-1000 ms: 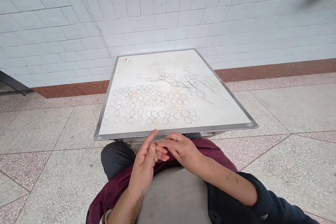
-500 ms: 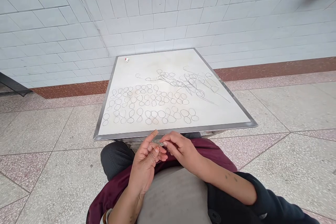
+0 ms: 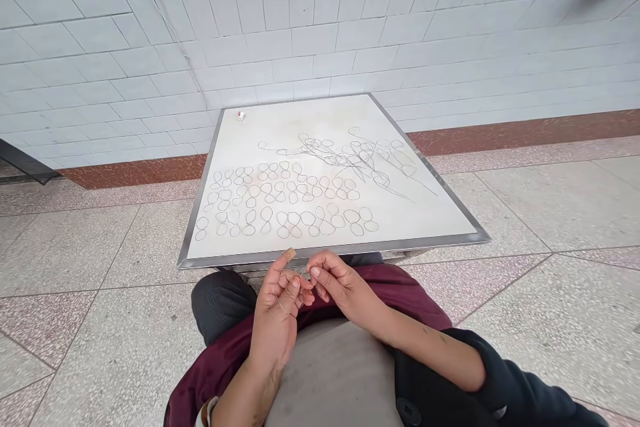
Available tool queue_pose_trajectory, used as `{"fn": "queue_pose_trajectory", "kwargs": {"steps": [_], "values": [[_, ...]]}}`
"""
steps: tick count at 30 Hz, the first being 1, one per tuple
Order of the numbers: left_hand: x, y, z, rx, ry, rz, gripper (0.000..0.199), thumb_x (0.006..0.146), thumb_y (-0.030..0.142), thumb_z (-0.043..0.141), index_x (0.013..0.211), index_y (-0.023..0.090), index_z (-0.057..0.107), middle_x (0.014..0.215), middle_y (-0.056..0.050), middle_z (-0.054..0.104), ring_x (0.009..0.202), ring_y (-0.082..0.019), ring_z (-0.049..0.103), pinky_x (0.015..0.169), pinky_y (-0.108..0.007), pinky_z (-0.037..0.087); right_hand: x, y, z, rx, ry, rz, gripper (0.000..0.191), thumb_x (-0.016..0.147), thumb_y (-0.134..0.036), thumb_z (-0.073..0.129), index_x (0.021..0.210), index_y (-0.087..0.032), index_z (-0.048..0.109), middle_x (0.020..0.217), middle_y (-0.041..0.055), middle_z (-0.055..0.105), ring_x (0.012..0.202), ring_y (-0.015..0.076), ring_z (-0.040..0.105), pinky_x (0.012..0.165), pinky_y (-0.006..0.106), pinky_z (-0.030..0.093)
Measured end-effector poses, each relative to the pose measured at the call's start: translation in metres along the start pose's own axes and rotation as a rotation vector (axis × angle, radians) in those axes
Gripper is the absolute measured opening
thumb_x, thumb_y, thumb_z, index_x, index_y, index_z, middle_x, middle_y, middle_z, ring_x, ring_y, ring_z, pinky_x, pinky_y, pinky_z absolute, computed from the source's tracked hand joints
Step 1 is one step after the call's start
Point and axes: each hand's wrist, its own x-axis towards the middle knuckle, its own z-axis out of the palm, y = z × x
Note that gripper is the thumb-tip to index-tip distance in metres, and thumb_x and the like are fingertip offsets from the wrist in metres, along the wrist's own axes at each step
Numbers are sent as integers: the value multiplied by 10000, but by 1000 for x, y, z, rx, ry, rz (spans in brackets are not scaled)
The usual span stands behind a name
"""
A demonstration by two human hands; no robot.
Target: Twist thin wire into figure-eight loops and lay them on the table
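Note:
Close to my lap, just past the near table edge, both hands work on one thin wire (image 3: 283, 307). My left hand (image 3: 279, 310) pinches it between thumb and fingers, its index finger stretched up; a loop of the wire shows against the palm. My right hand (image 3: 345, 289) pinches the wire with thumb and index finger, its fingertips almost touching the left ones. On the table, figure-eight wire loops (image 3: 296, 219) lie in rows. Behind them to the right is a loose tangle of wires (image 3: 350, 152), many with one curled end and a long straight tail.
The white table (image 3: 420, 217) has a grey metal rim and stands near a white tiled wall (image 3: 320, 40). A small red-and-white object (image 3: 241, 116) lies at its far left corner. A cord (image 3: 173, 30) hangs down the wall. Speckled floor (image 3: 100, 340) surrounds the table.
My hands have shifted only slightly, with the fingertips drawn a little closer together around the wire. The wires on the table look the same.

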Motion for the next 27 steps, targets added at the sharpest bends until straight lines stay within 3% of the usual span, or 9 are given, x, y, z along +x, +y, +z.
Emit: {"fn": "queue_pose_trajectory", "kwargs": {"steps": [7,16,21,27], "values": [[1,-5,1,-58,-13,-36,402,841,217,661,1237,235,589,764,4,644,691,-94,565,687,-227,463,1,4,-1,-34,50,-31,225,943,-435,492,876,-220,510,649,-59,437,533,92,366,516,242,319],[5,2,-7,-189,71,-124,431,808,135,694,1225,173,594,817,-17,710,715,-69,634,751,-192,509,0,13,-6,176,-2,2,147,898,-323,608,998,-215,605,851,-9,574,726,106,541,716,275,453],[6,1,-8,-211,95,-168,445,776,122,725,1203,171,609,826,-29,731,722,-68,651,751,-180,517,-1,12,-6,46,12,-56,127,950,-328,522,1000,-225,578,741,-33,529,670,104,508,694,276,436],[7,0,-8,-209,104,-165,420,742,96,747,1145,159,648,787,-23,727,756,-78,667,761,-173,522,0,8,-7,-48,17,-76,174,948,-377,514,999,-224,580,763,-30,507,622,97,460,647,271,412]]}}
